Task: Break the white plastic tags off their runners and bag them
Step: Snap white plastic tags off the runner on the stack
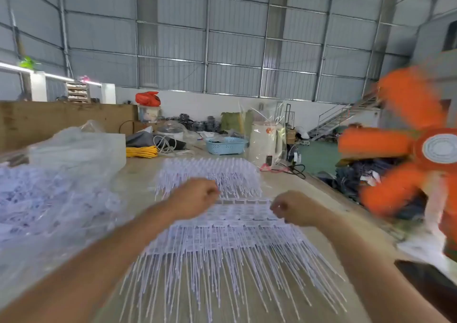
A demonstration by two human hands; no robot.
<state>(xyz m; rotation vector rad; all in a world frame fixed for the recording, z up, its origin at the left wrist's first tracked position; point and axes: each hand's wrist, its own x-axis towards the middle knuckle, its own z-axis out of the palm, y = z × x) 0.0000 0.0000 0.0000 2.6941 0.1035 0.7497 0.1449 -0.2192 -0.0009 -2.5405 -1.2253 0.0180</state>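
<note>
beige table (138, 174) | corrugated metal wall (173, 50) | left grip (195, 194), right grip (294, 207) pinch tags (235, 226)

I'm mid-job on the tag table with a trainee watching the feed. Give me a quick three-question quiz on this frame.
1. True or false: the orange fan stands on the person's right.
2. Multiple choice: the clear bag holding loose white tags lies (A) on the left of the table, (B) beyond the blue basket, (C) under the fan.
3. Short answer: what are the left hand and right hand doing?

Key
1. True.
2. A.
3. Both are curled over the sheet of white tags on the table, apparently gripping its far edge; blur hides the exact pinch. A second sheet lies beyond.
</note>
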